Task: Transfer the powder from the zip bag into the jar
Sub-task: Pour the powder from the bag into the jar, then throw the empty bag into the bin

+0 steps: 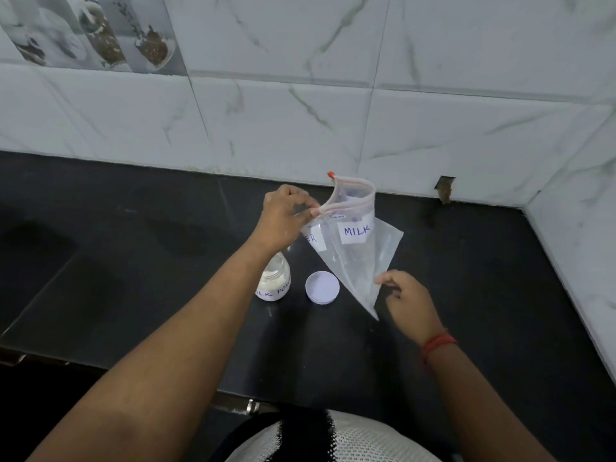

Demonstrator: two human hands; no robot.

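A clear zip bag with a white "MILK" label and a red zip strip hangs above the black counter, its mouth open and curled at the top. My left hand pinches the bag's zip edge at the left. My right hand pinches the bag's lower edge near its bottom corner. The bag looks almost empty. A glass jar with white powder and a handwritten label stands under my left wrist, partly hidden by it. Its white round lid lies flat just right of the jar.
The black counter runs to a white marble-tiled wall at the back and on the right. A small dark hole shows in the wall at counter level. The counter's front edge is close to my body.
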